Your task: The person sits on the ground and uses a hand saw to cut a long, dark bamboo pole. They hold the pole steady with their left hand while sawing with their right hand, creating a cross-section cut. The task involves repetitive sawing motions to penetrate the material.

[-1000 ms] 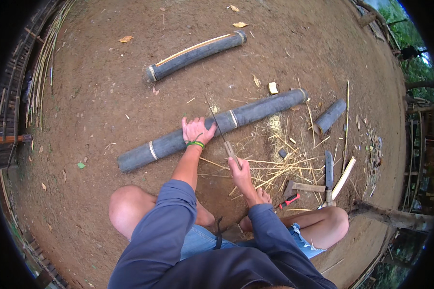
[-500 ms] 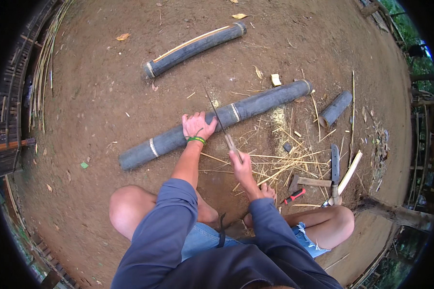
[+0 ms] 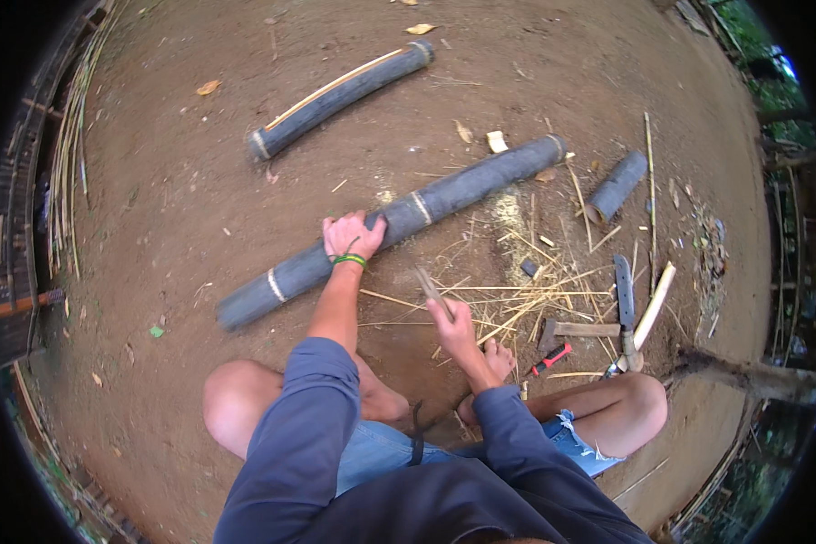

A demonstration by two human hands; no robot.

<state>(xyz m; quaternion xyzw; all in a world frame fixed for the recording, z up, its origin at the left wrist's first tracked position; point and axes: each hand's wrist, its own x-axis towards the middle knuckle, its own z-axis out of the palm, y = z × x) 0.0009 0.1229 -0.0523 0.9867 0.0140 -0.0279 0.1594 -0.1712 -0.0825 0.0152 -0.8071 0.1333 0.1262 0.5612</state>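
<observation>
Bare brown earth (image 3: 172, 218) spreads wide, edged at left by a slatted wall (image 3: 14, 204). Across it, before the person, lies the long bamboo (image 3: 485, 179), left hand (image 3: 354, 238) gripping it from above; right hand (image 3: 454, 328) clasps a handle (image 3: 432, 292).

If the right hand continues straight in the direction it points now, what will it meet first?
Probably the dark bamboo pole, just right of the left hand; the handle in the right hand would lead. Depth is hard to judge from this single view.
</observation>
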